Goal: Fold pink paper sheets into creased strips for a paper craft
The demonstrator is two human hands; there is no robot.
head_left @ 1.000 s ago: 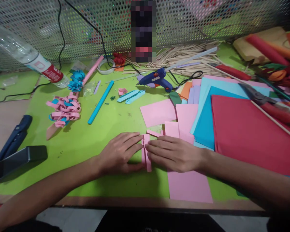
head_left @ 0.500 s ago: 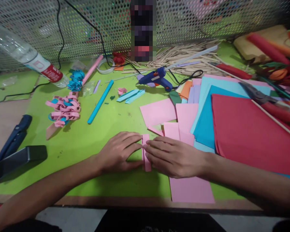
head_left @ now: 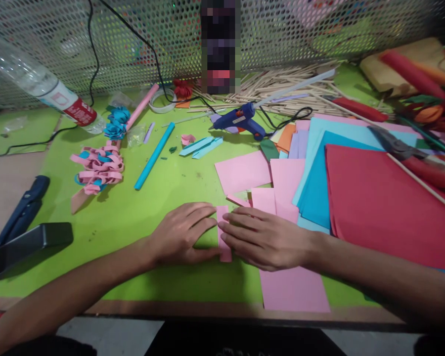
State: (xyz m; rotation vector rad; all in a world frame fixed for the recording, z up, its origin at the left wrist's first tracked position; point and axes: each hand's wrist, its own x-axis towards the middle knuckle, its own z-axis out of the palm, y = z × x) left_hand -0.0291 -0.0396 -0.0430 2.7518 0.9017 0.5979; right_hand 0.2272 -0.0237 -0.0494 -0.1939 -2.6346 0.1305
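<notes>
A narrow folded strip of pink paper (head_left: 224, 249) lies on the green tabletop, its long side pointing away from me. My left hand (head_left: 187, 231) grips its left edge, with the fingertips near the top and the thumb at the lower part. From the other side, the fingers of my right hand (head_left: 265, 238) are together and press the strip down, covering its middle. Under and beside my right hand are sheets of pink paper (head_left: 294, 291), and a small pink scrap (head_left: 238, 200) lies just beyond the fingers.
Ahead lie a blue glue gun (head_left: 239, 121), a blue paper tube (head_left: 155, 155) and many wooden sticks (head_left: 282, 84). Stacked red paper (head_left: 385, 202) and pliers (head_left: 404, 148) are at right. A pink-and-blue paper flower piece (head_left: 98, 165), bottle (head_left: 63, 96) and stapler (head_left: 22, 212) stand left.
The pink strip's folded layer now lies flatter, and the dark gap along its left edge has closed. Both hands have shifted very slightly to the left.
</notes>
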